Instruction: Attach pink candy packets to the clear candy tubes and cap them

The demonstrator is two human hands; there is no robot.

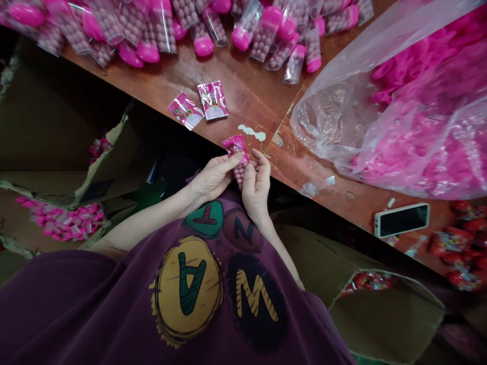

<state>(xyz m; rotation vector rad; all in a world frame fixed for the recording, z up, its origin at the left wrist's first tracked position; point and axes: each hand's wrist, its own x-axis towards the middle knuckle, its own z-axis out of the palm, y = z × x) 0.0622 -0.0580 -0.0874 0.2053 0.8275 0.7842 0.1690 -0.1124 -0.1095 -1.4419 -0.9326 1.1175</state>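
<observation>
Both of my hands meet at the wooden table's (pixel 251 96) near edge, above my purple shirt. My left hand (pixel 213 177) pinches a small pink printed packet (pixel 235 145) from the left, fingers closed on it. My right hand (pixel 256 185) is closed on the lower part of the same item, where a clear tube of small pink balls (pixel 239 175) shows between the hands. Two more pink packets (pixel 185 110) (pixel 213 100) lie flat on the table just beyond.
A heap of pink-capped tubes filled with balls (pixel 160 30) lines the far edge. A big clear bag of pink caps (pixel 418 101) fills the right. A white phone (pixel 401 219) and red wrapped sweets (pixel 462 248) lie at right. Cardboard boxes (pixel 64 203) stand left and below.
</observation>
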